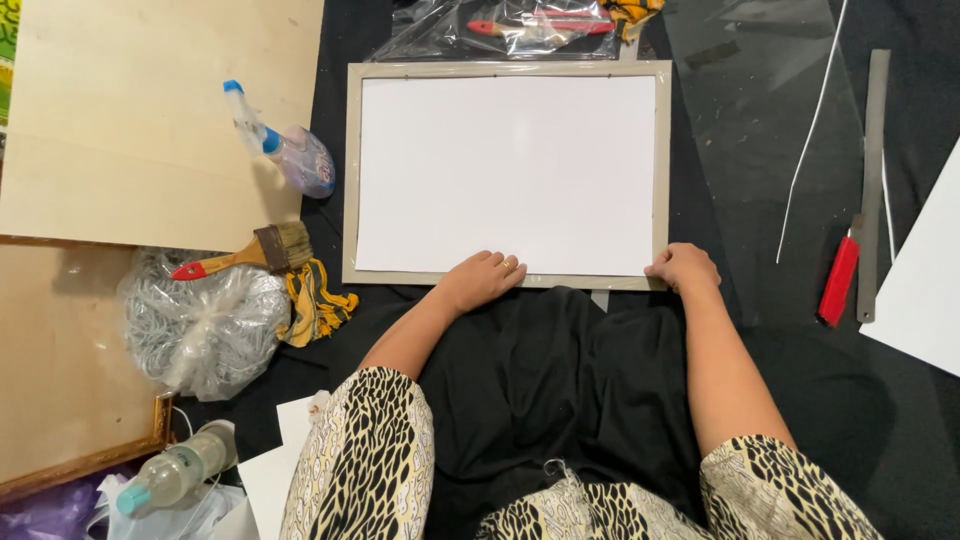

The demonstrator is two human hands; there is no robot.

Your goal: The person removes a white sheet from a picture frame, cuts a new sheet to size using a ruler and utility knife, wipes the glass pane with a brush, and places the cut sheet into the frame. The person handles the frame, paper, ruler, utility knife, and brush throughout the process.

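Note:
A beige picture frame (350, 170) lies flat on the black floor cloth with a white sheet (505, 170) inside it. My left hand (482, 278) rests on the frame's near edge, fingers curled onto the lower edge of the white sheet, a ring on one finger. My right hand (683, 267) is curled at the frame's near right corner, touching the frame and the sheet's corner. Neither hand holds a loose object.
A spray bottle (285, 145) lies on a pale wooden board (140, 120) at left. A paintbrush (250, 255), yellow cloth (315, 300) and plastic bag (205, 320) sit nearby. At right lie a clear sheet (770, 130), metal ruler (872, 170), red-handled knife (838, 280) and white board (925, 280).

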